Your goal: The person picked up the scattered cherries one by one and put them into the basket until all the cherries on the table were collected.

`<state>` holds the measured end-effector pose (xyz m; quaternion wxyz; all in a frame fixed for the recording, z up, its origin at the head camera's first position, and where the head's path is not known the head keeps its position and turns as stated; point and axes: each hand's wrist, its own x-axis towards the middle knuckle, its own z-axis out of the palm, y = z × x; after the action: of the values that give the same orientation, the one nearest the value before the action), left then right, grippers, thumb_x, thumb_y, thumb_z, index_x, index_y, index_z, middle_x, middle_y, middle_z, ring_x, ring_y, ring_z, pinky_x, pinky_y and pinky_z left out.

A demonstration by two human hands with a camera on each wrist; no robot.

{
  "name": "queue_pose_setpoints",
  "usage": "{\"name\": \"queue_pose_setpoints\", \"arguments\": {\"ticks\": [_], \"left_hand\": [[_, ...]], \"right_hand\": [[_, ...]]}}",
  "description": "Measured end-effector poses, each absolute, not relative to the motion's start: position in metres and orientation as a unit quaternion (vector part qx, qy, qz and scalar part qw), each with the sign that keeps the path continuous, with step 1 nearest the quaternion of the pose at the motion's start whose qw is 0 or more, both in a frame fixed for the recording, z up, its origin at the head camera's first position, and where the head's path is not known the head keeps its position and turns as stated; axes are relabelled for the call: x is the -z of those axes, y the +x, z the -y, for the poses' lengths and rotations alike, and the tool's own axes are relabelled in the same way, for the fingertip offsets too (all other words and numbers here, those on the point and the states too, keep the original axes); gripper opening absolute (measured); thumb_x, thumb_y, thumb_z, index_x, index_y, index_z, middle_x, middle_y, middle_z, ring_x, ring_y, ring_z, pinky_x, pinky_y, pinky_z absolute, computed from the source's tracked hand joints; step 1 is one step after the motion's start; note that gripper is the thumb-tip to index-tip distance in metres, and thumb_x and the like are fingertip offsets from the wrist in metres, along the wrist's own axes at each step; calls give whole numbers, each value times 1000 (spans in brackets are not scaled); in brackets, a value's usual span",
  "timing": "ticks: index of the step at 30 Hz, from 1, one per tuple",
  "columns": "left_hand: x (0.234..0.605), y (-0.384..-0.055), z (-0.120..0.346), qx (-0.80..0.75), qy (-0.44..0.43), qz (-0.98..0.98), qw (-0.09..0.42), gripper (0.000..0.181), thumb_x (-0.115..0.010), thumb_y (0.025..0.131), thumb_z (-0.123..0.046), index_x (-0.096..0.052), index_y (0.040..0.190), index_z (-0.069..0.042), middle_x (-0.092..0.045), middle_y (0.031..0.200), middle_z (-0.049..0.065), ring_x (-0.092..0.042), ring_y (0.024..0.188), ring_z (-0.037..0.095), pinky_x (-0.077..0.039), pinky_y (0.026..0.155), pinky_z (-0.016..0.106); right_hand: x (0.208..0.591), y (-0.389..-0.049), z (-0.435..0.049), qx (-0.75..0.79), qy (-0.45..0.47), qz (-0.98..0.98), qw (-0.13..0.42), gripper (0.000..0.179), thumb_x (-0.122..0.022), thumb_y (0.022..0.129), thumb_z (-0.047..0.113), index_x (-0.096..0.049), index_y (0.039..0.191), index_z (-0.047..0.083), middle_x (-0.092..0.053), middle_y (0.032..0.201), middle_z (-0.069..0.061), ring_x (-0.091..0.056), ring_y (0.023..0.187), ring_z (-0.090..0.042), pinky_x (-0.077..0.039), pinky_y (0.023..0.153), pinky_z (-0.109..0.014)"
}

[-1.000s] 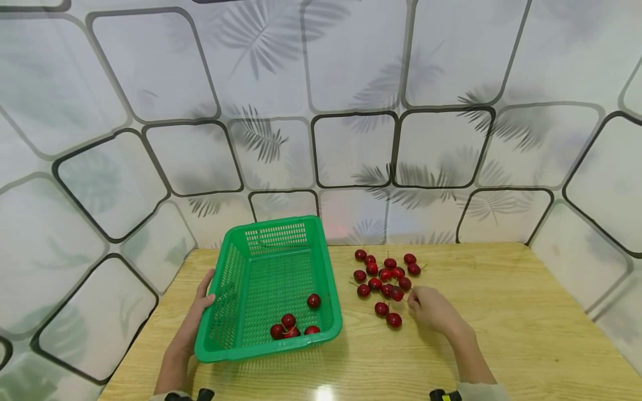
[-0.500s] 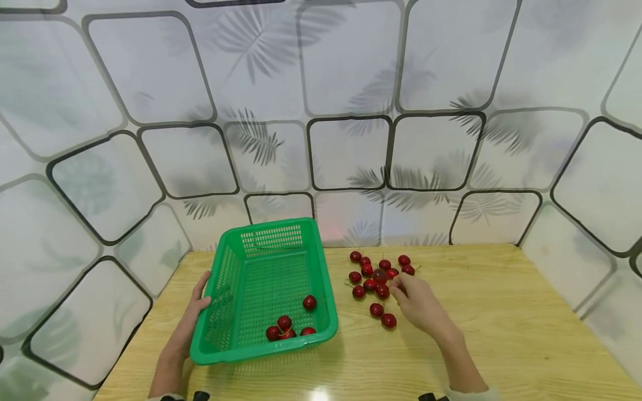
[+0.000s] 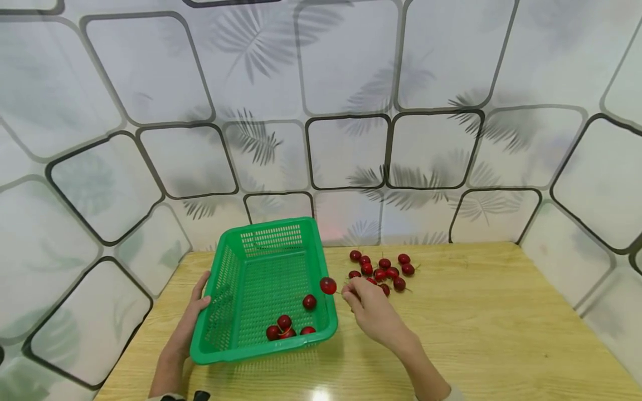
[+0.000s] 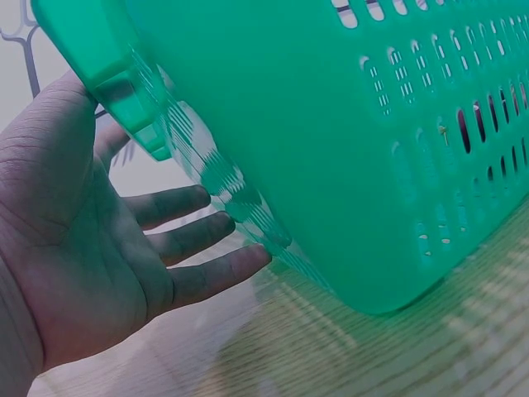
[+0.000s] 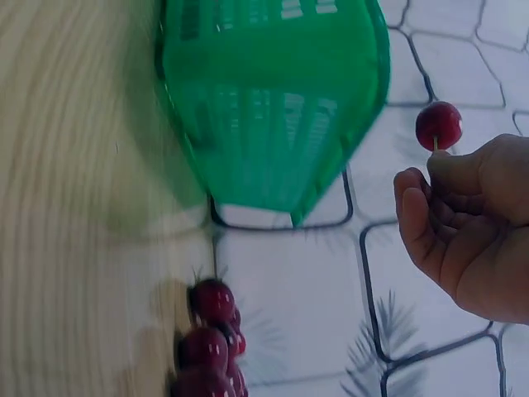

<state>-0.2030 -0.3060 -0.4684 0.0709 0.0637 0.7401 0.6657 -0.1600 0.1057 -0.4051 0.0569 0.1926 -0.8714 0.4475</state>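
Note:
My right hand [image 3: 373, 312] pinches a cherry [image 3: 328, 285] by its stem, held up over the right rim of the green plastic basket [image 3: 215, 355]. In the right wrist view, that red cherry [image 5: 438, 126] sits above the thumb and fingertips of the right hand [image 5: 471, 223]. My left hand [image 3: 188, 320] holds the basket's left side, thumb at the rim. In the left wrist view, the left hand [image 4: 107, 223] has its other fingers fairly straight against or near the outer wall. Several cherries [image 3: 284, 322] lie inside the basket, mostly near its front right.
A loose group of cherries [image 3: 384, 263] with stems lies on the wooden table [image 3: 501, 334] to the right of the basket. My right hand hides some of them. A patterned wall covering [image 3: 351, 150] rises behind the table and on both sides.
My right hand has moved left from the cherry group, lifting a cherry by its stem to the basket's right rim. The left hand and basket stay in place; the head view shifts slightly.

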Motion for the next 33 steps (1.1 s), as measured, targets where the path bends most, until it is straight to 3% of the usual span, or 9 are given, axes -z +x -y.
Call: {"name": "queue_pose_setpoints", "arguments": {"ticks": [8,13,17,20,23,25,30,33], "left_hand": [[467,-203,309,-662,57,-745,68,64,-28,108,-37,9,160,-30,13,163,14,-35,122,18,-47,86,28],[469,-205,311,-665,60,-741,73,64,-28,108,-36,9,160,-31,12,163,14,-40,118,10,-47,87,28],[471,-205,312,-671,59,-735,75,64,-28,108,-35,9,160,-31,11,163,14,-45,114,5,-48,86,29],[472,-205,311,-671,61,-735,76,64,-28,108,-35,9,160,-30,11,163,15,-44,115,7,-48,86,29],[471,-205,309,-668,60,-738,74,64,-28,108,-36,10,160,-29,11,163,15,-41,117,10,-48,87,29],[471,-205,308,-667,58,-739,73,64,-28,108,-36,9,160,-30,10,163,14,-40,119,15,-48,86,30],[470,-205,307,-669,59,-738,69,63,-27,108,-35,9,160,-30,11,163,14,-30,127,28,-47,87,29],[470,-205,307,-671,62,-736,69,63,-27,108,-34,9,160,-30,11,163,13,-30,127,28,-47,87,29]], "right_hand": [[401,-163,-61,-357,269,893,55,8,-53,102,7,-60,98,7,-56,90,0,-49,78,-10,-48,71,-24],[401,-171,-37,-254,302,916,76,7,-57,100,10,-61,95,8,-58,87,1,-54,75,-9,-48,65,-19],[402,-178,-23,-208,304,928,53,8,-59,98,6,-62,91,10,-59,86,3,-54,74,-7,-45,61,-18],[402,-184,-16,-214,303,929,8,22,-60,96,2,-54,78,13,-48,75,6,-41,66,-5,-37,57,-18],[405,-189,-9,-225,302,926,-42,42,-55,92,-8,-35,64,17,-27,64,7,-23,58,-7,-24,52,-21],[408,-193,-3,-222,301,925,-71,47,-52,91,-10,-27,61,18,-17,61,6,-15,56,-8,-22,53,-22],[419,-199,10,-185,295,932,-103,54,-55,95,-2,-26,55,18,-13,57,7,-13,54,-8,-22,51,-23],[423,-201,15,-154,296,938,-98,53,-60,94,0,-27,56,18,-15,56,7,-15,54,-8,-20,47,-24]]}}
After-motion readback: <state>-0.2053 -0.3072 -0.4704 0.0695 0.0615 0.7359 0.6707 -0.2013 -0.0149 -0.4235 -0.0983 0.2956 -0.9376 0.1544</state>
